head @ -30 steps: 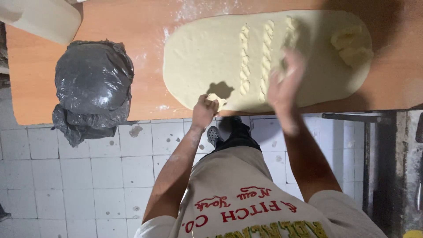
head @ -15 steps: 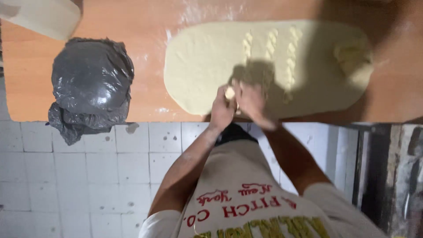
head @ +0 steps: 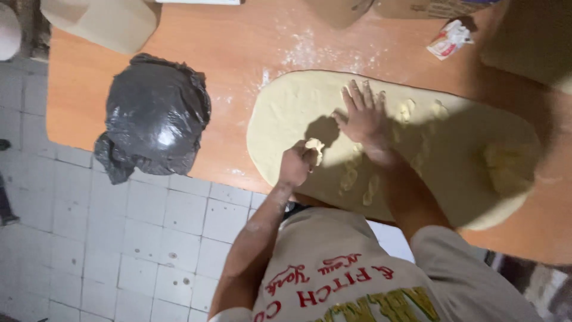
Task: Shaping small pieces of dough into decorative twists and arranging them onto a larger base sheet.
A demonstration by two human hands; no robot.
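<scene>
While the right hand (head: 362, 116) lies flat and open on the dough sheet (head: 298, 113) across the table (head: 77, 83), the left hand (head: 296, 166) pinches a small lump (head: 314, 147); even, gentle pressing would serve best.

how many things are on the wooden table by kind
dough sheet: 1
small dough lump in the left hand: 1
black plastic bag: 1
small red and white packet: 1
pale block at the table's corner: 1
Total: 5
The right hand lies flat on the dough sheet.
</scene>
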